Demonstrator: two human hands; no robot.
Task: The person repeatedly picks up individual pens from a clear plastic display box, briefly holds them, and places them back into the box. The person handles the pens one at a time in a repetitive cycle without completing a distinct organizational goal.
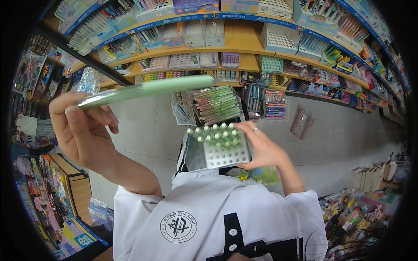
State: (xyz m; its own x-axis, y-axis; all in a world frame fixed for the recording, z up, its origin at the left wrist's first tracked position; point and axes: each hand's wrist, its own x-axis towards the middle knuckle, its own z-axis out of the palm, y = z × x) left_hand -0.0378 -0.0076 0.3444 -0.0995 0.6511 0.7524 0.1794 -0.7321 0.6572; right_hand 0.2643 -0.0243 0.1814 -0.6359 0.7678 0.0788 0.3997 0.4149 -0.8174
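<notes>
My left hand point(85, 127) is raised at the left, with a light green pen point(176, 84) pinched at one end between thumb and fingers. The pen lies almost level and looks blurred, close to the camera. Lower down at the middle, my right hand point(266, 146) grips the right side of a white pen display box point(226, 159). Several green pens point(217, 136) stand upright in its far rows of holes, while the nearer holes hold none. Just beyond the box lies a plastic-wrapped bundle of green and pink pens point(218, 105).
Wooden shelves point(243, 34) of pens and pen boxes curve across the front. Packs of coloured pens point(275, 105) sit below them. On the tiled floor point(140, 137) to the right is a clear empty-looking box point(302, 124). Plush toys point(356, 215) fill the lower right; a stocked rack point(49, 195) stands left.
</notes>
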